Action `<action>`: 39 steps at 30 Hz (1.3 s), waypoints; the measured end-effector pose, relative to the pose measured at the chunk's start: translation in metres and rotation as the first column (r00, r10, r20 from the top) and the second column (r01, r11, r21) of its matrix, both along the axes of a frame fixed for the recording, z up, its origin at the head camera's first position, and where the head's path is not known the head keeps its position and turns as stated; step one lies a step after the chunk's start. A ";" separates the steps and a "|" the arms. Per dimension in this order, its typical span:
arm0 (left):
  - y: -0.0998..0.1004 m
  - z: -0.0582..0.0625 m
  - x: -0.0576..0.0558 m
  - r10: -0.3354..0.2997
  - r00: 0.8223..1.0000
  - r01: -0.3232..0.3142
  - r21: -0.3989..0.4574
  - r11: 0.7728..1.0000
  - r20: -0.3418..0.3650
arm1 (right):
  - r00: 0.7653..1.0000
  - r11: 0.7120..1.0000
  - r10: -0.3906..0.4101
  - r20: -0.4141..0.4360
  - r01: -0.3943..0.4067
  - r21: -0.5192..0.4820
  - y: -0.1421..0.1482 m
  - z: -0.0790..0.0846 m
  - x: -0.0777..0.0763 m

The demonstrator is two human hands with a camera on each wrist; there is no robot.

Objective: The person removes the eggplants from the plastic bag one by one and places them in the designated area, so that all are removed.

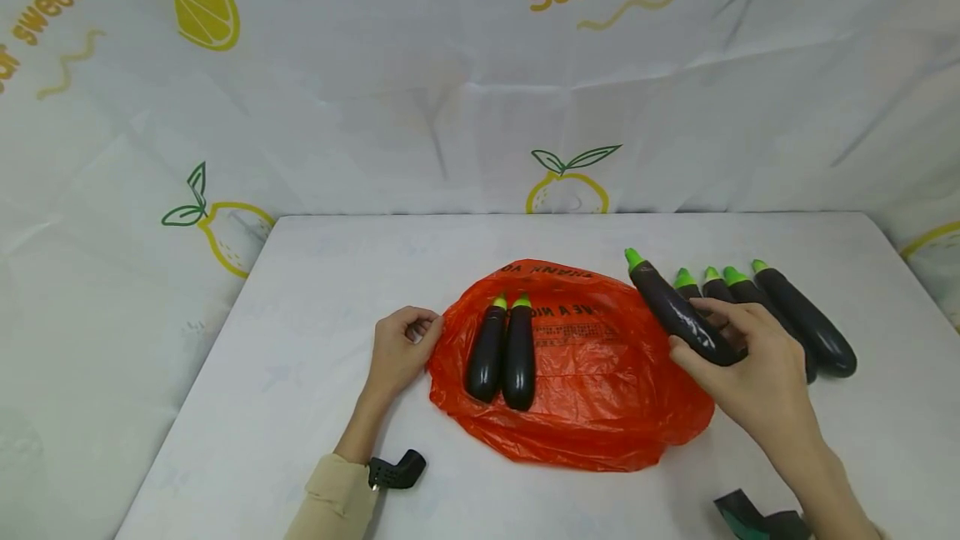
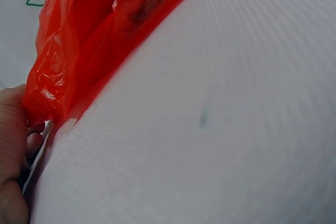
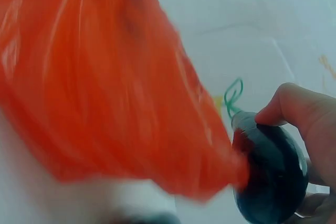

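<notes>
A red plastic bag (image 1: 592, 390) lies spread out with its printed side showing. Two dark eggplants (image 1: 519, 361) with bright green tips lie side by side on its left part. My left hand (image 1: 401, 348) pinches the bag's left edge between thumb and fingers, seen close up in the left wrist view. In my right hand (image 1: 761, 369), another eggplant (image 1: 675, 311) is gripped near its thick end, its green tip pointing away to the upper left. This eggplant overlaps the bag's right edge in the head view. The right wrist view shows its rounded end (image 3: 270, 177) beside the bag.
Several more eggplants (image 1: 810, 319) lie in a row at the right of the white table (image 1: 285, 290), partly hidden behind my right hand. A white cloth with lemon prints (image 1: 375, 90) hangs behind the table's far edge. Both wrists wear dark camera mounts (image 1: 397, 471).
</notes>
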State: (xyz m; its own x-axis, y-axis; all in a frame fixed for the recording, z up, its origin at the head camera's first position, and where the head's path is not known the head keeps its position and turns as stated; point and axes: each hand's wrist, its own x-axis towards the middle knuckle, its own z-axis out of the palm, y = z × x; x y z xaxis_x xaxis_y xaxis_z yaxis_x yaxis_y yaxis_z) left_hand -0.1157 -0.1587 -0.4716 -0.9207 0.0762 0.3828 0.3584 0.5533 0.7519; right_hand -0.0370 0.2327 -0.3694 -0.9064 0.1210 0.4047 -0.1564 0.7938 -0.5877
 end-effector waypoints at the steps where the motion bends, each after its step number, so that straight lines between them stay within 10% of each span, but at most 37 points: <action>1: 0.000 0.000 0.000 0.001 1.000 -0.001 -0.001 1.000 -0.001 | 1.000 1.000 -0.011 -0.009 0.011 0.002 0.004 -0.001 -0.001; 21: 0.000 0.000 0.000 0.003 1.000 -0.003 0.001 1.000 -0.005 | 0.988 0.989 -0.147 0.055 0.147 0.009 0.070 -0.011 -0.017; 39: 0.000 -0.004 -0.001 -0.005 1.000 0.005 0.009 1.000 -0.012 | 0.897 0.908 -0.400 0.189 0.416 -0.055 0.130 -0.019 -0.033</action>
State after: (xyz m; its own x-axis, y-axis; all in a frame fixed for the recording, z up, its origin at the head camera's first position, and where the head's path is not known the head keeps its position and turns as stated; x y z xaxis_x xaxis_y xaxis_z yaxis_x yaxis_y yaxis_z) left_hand -0.1168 -0.1589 -0.4755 -0.9157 0.0772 0.3944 0.3701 0.5449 0.7524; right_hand -0.0697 0.3623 -0.3880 -0.8232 0.5239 0.2189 0.2777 0.7077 -0.6496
